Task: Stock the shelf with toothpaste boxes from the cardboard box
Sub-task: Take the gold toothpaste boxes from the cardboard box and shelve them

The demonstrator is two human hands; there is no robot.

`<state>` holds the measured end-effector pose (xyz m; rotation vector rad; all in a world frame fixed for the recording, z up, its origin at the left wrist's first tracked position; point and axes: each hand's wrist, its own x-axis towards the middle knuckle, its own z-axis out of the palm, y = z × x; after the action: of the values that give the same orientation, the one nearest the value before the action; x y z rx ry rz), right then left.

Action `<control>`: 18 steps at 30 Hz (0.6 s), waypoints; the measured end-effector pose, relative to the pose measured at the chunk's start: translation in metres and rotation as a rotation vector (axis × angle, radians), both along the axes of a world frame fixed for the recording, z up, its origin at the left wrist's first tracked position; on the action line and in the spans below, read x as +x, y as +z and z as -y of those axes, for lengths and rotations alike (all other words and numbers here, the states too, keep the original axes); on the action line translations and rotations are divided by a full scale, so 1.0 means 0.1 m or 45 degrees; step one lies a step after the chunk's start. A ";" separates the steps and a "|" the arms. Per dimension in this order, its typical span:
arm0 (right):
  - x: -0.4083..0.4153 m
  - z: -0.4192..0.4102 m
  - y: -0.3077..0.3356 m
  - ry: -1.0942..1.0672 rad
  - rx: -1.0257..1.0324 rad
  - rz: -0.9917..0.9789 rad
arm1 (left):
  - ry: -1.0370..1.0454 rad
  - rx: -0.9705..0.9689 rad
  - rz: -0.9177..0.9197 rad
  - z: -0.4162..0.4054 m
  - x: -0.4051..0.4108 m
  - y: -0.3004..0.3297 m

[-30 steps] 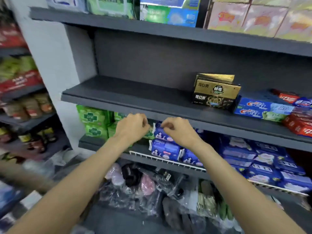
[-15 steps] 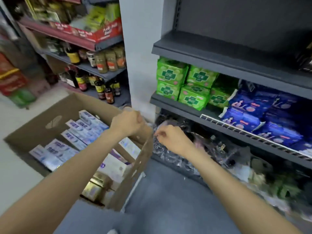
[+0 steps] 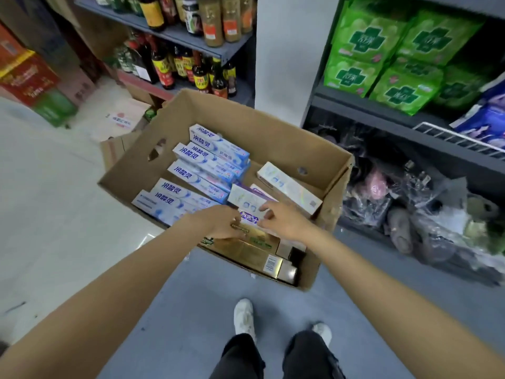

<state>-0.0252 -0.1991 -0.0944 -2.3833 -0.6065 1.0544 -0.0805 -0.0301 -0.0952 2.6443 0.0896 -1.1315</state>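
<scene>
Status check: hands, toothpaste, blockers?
Left hand and right hand down in cardboard box, open. Reaching gold toothpaste boxes. Nothing gripped. No blockers.

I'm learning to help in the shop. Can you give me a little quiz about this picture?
1. True or false: both hands are down in the cardboard box.
2. What colour are the packs on the shelf at the upper right?
3. The left hand is over which boxes? A) gold boxes B) blue-and-white boxes C) bottles

Key:
1. True; the right hand reaches in too.
2. Green.
3. A
</scene>
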 end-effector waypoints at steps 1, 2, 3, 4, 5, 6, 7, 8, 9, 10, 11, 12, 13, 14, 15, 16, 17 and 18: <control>-0.02 -0.06 -0.06 0.007 -0.014 -0.027 | 0.024 -0.063 -0.061 -0.04 -0.02 0.00; -0.05 -0.12 -0.12 0.019 -0.033 -0.055 | 0.041 -0.134 -0.114 -0.09 -0.03 0.01; -0.07 -0.16 -0.17 0.046 -0.066 -0.082 | 0.034 -0.201 -0.146 -0.14 -0.04 0.00; -0.10 -0.17 -0.22 0.093 -0.112 -0.102 | -0.006 -0.244 -0.156 -0.18 -0.05 -0.02; -0.12 -0.17 -0.27 0.145 -0.165 -0.116 | -0.057 -0.247 -0.150 -0.23 -0.07 -0.07; -0.14 -0.16 -0.32 0.186 -0.203 -0.121 | -0.089 -0.231 -0.147 -0.27 -0.09 -0.11; -0.14 -0.15 -0.35 0.210 -0.220 -0.114 | -0.094 -0.225 -0.145 -0.28 -0.10 -0.12; -0.14 -0.14 -0.36 0.233 -0.223 -0.095 | -0.090 -0.228 -0.132 -0.29 -0.09 -0.11; -0.12 -0.13 -0.35 0.268 -0.229 -0.061 | -0.090 -0.234 -0.121 -0.28 -0.07 -0.09; -0.11 -0.13 -0.35 0.316 -0.238 -0.013 | -0.108 -0.238 -0.114 -0.27 -0.04 -0.05; -0.09 -0.13 -0.35 0.371 -0.250 0.048 | -0.126 -0.234 -0.097 -0.27 0.00 -0.02; -0.06 -0.13 -0.35 0.420 -0.262 0.115 | -0.135 -0.243 -0.068 -0.27 0.03 0.02; -0.02 -0.12 -0.33 0.455 -0.273 0.171 | -0.124 -0.267 -0.028 -0.26 0.06 0.05; 0.02 -0.11 -0.31 0.474 -0.278 0.203 | -0.096 -0.302 0.022 -0.26 0.07 0.08; 0.06 -0.09 -0.29 0.480 -0.274 0.203 | -0.077 -0.327 0.084 -0.26 0.08 0.09; 0.09 -0.07 -0.27 0.463 -0.260 0.168 | -0.092 -0.318 0.159 -0.26 0.07 0.10; 0.12 -0.05 -0.27 0.428 -0.241 0.109 | -0.143 -0.282 0.230 -0.24 0.07 0.11; 0.14 -0.03 -0.28 0.390 -0.223 0.042 | -0.224 -0.238 0.273 -0.22 0.05 0.11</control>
<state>-0.0115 -0.1960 -0.1226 -2.5152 -0.9501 1.2417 -0.0756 -0.0083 -0.0841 2.6239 -0.2810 -0.8502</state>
